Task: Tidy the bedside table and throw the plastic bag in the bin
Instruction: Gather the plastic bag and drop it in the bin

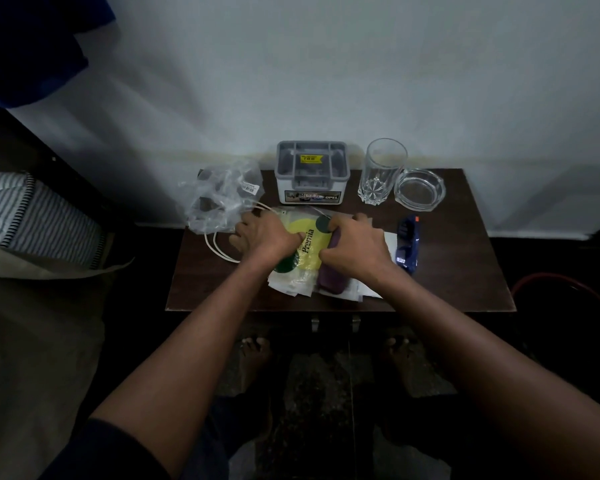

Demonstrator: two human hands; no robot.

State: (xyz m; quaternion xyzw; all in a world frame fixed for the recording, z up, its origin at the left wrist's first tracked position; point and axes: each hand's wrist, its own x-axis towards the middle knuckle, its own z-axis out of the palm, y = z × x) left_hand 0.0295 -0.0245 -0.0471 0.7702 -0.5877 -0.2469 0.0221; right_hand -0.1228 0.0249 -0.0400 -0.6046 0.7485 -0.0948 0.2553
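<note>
On the dark wooden bedside table [222,289] lies a yellow-and-green "Premia" packet [307,249] on top of white papers [368,289]. My left hand [264,237] presses flat on the packet's left side, fingers spread. My right hand [355,247] curls around a purple flat object [331,284] beside the packet. A crumpled clear plastic bag [219,197] sits at the table's back left corner, just beyond my left hand. White cords [217,245] loop out from under the packet.
A grey-lidded white box [310,174] stands at the back centre, with a tall glass [383,171] and a glass ashtray [420,190] to its right. A blue packet [409,242] lies right of my hand. A bed with striped bedding [35,216] is at left.
</note>
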